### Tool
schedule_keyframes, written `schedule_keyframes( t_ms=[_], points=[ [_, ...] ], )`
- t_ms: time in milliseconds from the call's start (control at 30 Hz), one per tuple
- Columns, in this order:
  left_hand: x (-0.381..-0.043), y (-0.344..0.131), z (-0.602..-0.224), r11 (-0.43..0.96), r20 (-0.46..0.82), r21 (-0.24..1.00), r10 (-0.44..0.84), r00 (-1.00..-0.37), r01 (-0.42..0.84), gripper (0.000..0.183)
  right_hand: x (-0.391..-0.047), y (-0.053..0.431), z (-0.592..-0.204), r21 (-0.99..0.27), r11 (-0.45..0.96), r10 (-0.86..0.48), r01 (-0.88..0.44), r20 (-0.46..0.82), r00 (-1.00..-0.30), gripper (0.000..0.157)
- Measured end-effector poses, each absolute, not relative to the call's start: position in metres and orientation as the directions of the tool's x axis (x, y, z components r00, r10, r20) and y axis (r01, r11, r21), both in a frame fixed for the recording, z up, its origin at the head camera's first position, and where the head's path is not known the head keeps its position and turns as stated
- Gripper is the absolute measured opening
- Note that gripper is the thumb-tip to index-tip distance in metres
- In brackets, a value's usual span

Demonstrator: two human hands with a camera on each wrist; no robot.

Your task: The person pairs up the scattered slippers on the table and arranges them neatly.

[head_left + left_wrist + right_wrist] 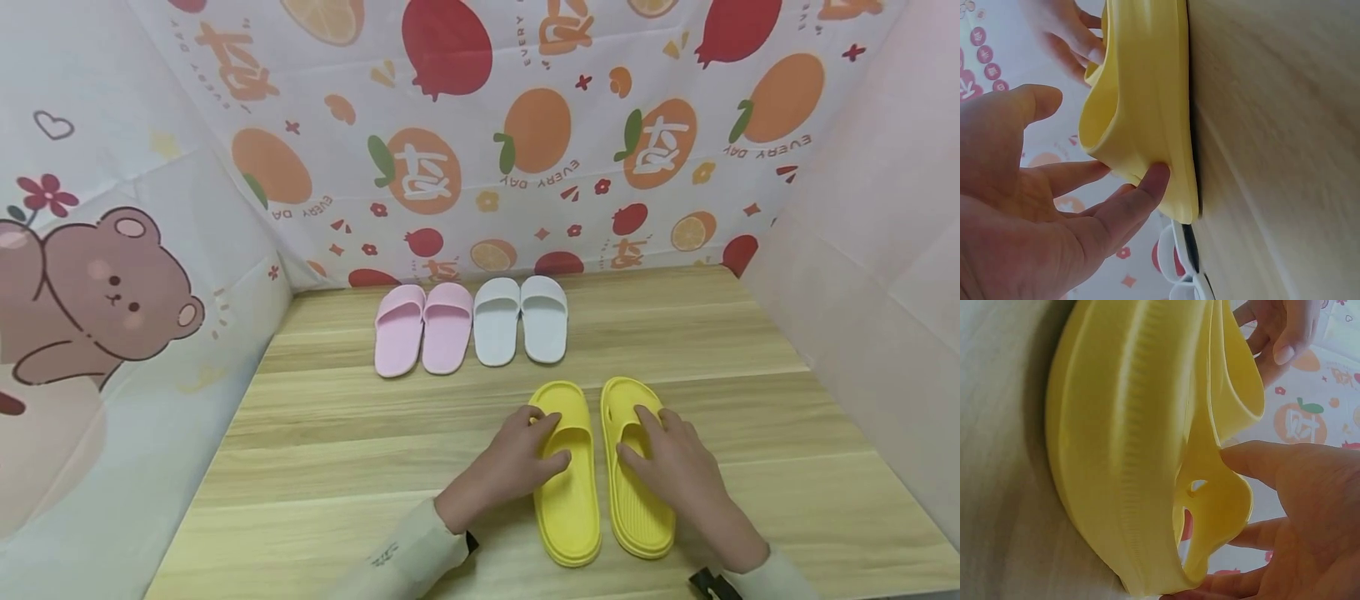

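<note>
A pair of yellow slippers stands on the wooden surface, toes toward the back wall. Over the left yellow slipper (572, 508) is my left hand (517, 458). Its fingertips touch the side and top of the strap (1141, 119), while the thumb stays apart from it in the left wrist view. Beside the right yellow slipper (641, 521), my right hand (678, 462) reaches in from the right. In the right wrist view its extended fingers touch the outer side of the strap (1225, 500), and the thumb (1250, 457) lies at the strap's edge.
Behind the yellow pair, pink slippers (447, 333) and white slippers (543, 325) stand side by side near the back edge. Fruit-print cloth (480, 200) covers the back wall. A bear-print sheet (120, 283) hangs at left, and a pale sheet (885, 250) at right.
</note>
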State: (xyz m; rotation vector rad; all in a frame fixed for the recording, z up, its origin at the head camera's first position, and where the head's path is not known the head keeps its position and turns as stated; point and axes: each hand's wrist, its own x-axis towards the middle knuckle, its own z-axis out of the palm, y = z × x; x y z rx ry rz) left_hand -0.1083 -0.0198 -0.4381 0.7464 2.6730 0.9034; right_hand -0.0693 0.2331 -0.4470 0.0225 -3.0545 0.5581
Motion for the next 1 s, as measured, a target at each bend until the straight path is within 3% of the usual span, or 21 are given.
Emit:
schedule_keyframes(
  t_ms=[733,1000],
  points=[
    [-0.127,0.014,-0.439,0.681,-0.045,0.604,0.548,-0.835,0.414,0.054,-0.080,0.248,-0.449,-0.357,0.934,-0.005,-0.005,0.003,-1.000,0.070],
    [-0.138,0.021,-0.444,0.674,0.056,0.558,0.552,-0.832,0.484,0.045,-0.085,0.254,-0.449,-0.358,0.934,-0.003,-0.011,0.021,-1.000,0.071]
  ],
)
